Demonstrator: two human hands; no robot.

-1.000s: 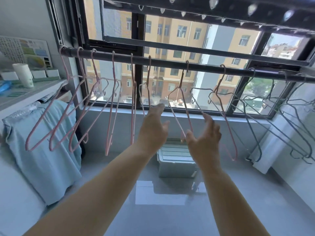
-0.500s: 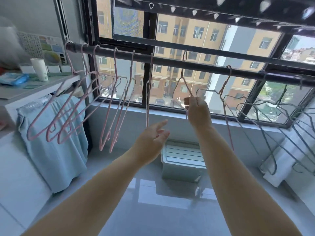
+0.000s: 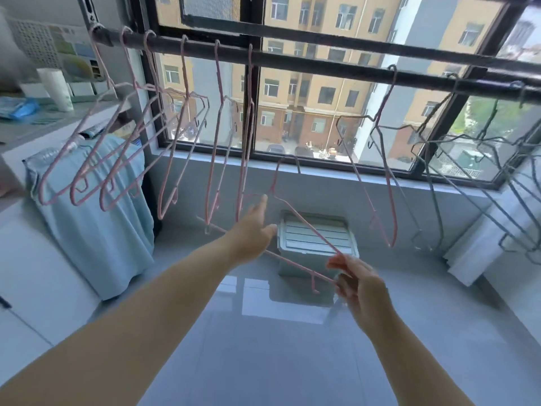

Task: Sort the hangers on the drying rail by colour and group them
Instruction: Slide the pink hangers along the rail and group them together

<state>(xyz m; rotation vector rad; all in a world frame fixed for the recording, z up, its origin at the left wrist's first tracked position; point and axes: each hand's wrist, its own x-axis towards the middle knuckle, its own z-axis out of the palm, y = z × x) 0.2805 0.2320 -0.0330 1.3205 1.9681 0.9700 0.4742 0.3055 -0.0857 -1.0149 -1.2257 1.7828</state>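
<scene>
Right hand (image 3: 360, 288) pinches a pink hanger (image 3: 304, 223), lidded bin (image 3: 301, 244) behind (left hand (image 3: 251, 232) open)

Both are bare — the left forearm (image 3: 140, 312) and right forearm (image 3: 409, 356) long and slim, the left hand (image 3: 253, 230) and right hand (image 3: 360, 285) slender-fingered, uncovered to the fingertips.

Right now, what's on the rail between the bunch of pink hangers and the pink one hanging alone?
Nothing. In the head view that stretch of rail is bare; the right hand holds another pink hanger below it.
</scene>
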